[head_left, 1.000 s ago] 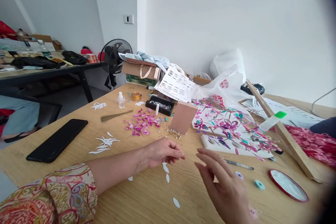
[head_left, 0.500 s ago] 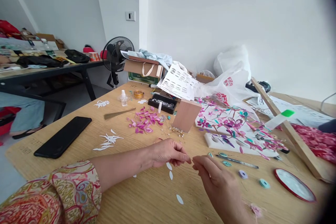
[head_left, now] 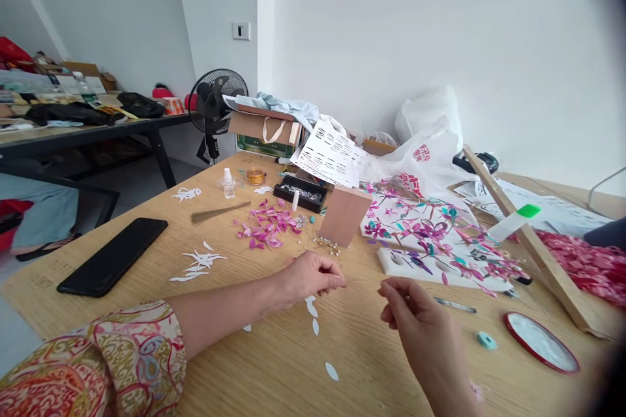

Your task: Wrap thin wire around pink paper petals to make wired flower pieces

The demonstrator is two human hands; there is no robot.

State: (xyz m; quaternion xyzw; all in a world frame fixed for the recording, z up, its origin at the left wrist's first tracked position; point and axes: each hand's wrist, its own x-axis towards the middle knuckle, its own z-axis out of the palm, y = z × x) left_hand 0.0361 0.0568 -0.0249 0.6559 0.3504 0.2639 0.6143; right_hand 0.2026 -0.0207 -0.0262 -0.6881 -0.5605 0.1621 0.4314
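My left hand [head_left: 315, 275] is closed in a pinch over the middle of the table; whatever its fingertips hold is too thin to make out. A hand's width to the right, my right hand [head_left: 418, 319] also pinches, its thumb and forefinger together, with the content too small to name. Below the left hand lie white leaf-shaped paper pieces [head_left: 331, 371]. Beyond the right hand a pen [head_left: 456, 305] lies partly covered by it, and a teal thread bobbin [head_left: 486, 340] sits to its right.
Pink petals [head_left: 267, 225], a wooden block [head_left: 345, 215] and a black tray [head_left: 300, 194] stand further back. On the left lies a black phone [head_left: 113, 255]. To the right are wire flowers on white foam [head_left: 391, 264], a red-rimmed dish [head_left: 542, 342] and a wooden bar [head_left: 533, 241].
My hands have moved apart: the right one went right and now covers the teal leaves and lilac bobbin, while the left drew slightly left. The view has shifted a little.
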